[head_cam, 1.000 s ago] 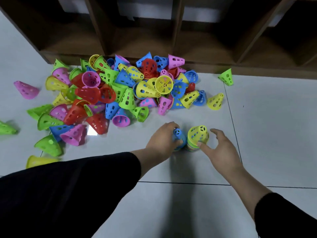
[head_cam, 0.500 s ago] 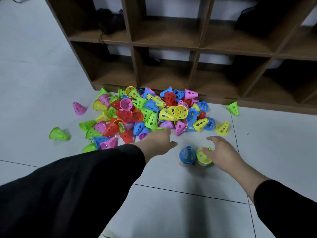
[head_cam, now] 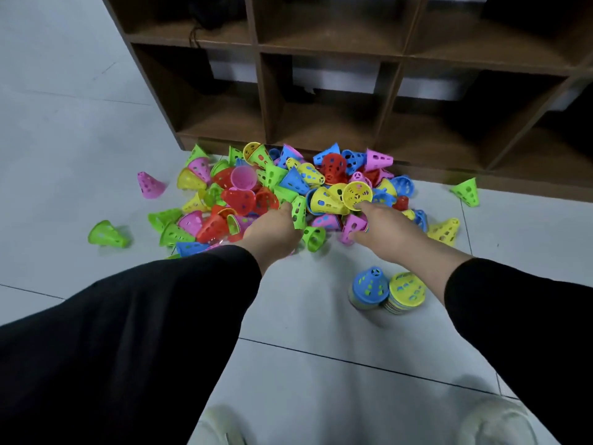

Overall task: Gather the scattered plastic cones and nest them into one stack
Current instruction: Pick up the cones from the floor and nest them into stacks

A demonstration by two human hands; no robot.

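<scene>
Pale grey tiled floor point(head_cam: 80, 101) with dark grout lines, brown wooden cubby shelf point(head_cam: 324, 88) standing on it along the far side, dark cable point(head_cam: 193, 35) hanging from an upper-left compartment, white wall showing behind the open compartments
</scene>
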